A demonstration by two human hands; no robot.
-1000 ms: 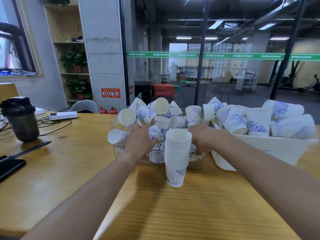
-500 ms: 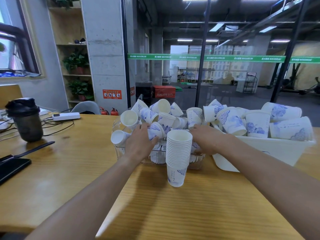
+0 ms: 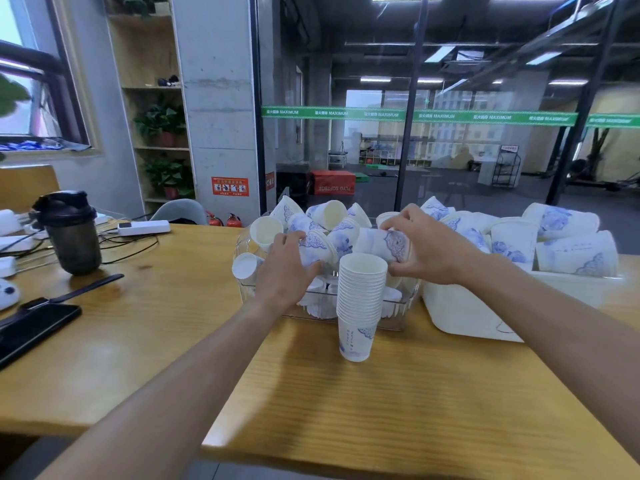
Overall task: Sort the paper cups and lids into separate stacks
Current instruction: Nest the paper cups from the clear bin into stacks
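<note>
**A:** Head view: which hand is nearer the stack of cups?

**B:** The right hand. Its fingers are curled round a sideways cup whose long axis runs roughly level, left to right, just above and behind the stack's open mouth.

**A:** And the left hand?

**B:** It grips another cup over the clear bin, beside the stack on its left.

**A:** What does the next move turn on?

**B:** Probably on tipping the sideways cup upright, base down, over the stack. Loose cups fill the clear bin and the white tub; no lids are plainly discernible.
</note>
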